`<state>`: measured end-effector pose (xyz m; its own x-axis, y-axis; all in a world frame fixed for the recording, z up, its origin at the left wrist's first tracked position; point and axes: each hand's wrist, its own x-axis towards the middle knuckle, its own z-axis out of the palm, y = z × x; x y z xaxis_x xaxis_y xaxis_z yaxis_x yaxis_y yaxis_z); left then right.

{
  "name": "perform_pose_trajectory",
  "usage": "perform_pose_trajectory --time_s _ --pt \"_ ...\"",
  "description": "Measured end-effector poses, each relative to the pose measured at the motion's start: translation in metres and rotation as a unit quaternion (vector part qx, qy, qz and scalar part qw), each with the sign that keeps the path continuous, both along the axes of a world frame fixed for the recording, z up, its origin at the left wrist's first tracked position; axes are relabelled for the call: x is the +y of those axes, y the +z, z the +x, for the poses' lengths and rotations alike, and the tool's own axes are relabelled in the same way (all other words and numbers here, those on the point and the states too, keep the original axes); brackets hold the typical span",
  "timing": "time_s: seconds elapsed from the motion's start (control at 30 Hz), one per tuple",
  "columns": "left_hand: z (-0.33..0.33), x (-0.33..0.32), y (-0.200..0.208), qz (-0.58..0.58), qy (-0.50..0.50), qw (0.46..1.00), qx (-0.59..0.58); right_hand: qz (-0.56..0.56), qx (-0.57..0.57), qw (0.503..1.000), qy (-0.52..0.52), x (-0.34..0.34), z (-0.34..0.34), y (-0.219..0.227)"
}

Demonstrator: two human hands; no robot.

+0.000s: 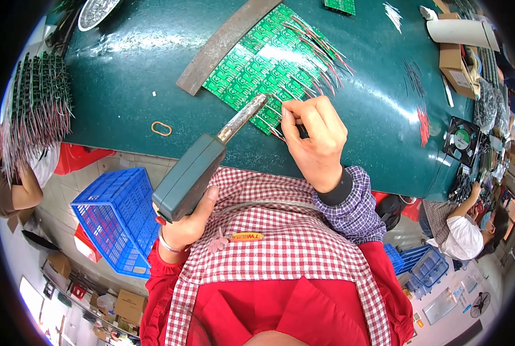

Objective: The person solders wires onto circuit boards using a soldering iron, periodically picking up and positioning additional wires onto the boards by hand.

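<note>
My left hand (pixel 189 226) is closed around the dark green body of a soldering gun (pixel 189 173). Its metal barrel reaches up and right, with the tip over a panel of green circuit boards (pixel 240 69). Close beside that tip, my right hand (pixel 318 135) is pinched at the panel's near right edge, seemingly on a thin wire; the fingertips cover most of it. Rows of red and white wires (pixel 318 43) stick out along the panel's right side. A brown curved metal bar (pixel 225 46) lies along the panel's left edge.
On the green table (pixel 130 75) are a rubber band (pixel 161 128), loose red wires (pixel 423 126), dark wires (pixel 414 76) and white wires (pixel 393 17). A black fan (pixel 461 139) and a cardboard box (pixel 458 72) stand at right. Wired boards (pixel 37 104) hang over the left edge, near a blue crate (pixel 119 216).
</note>
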<state>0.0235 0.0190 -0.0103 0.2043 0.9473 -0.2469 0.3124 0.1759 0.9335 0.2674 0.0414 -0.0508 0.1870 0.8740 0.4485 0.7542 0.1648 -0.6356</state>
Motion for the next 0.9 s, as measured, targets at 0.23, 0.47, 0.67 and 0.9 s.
perform_pose_trajectory --time_s 0.23,0.47,0.67,0.9 --pt "-0.013 -0.005 -0.01 0.032 -0.061 0.997 -0.036 -0.003 0.005 1.0 -0.002 0.0 0.0 0.0" --pt "-0.012 -0.004 -0.006 0.031 -0.044 0.998 -0.038 0.002 0.0 1.0 -0.002 0.0 0.0 -0.001" --pt "-0.011 -0.004 -0.008 0.026 -0.048 0.998 -0.036 0.0 0.0 1.0 -0.007 0.001 -0.001 -0.001" --pt "-0.013 -0.002 -0.012 0.037 -0.075 0.996 -0.026 -0.002 0.001 1.0 -0.008 0.001 -0.001 0.0"
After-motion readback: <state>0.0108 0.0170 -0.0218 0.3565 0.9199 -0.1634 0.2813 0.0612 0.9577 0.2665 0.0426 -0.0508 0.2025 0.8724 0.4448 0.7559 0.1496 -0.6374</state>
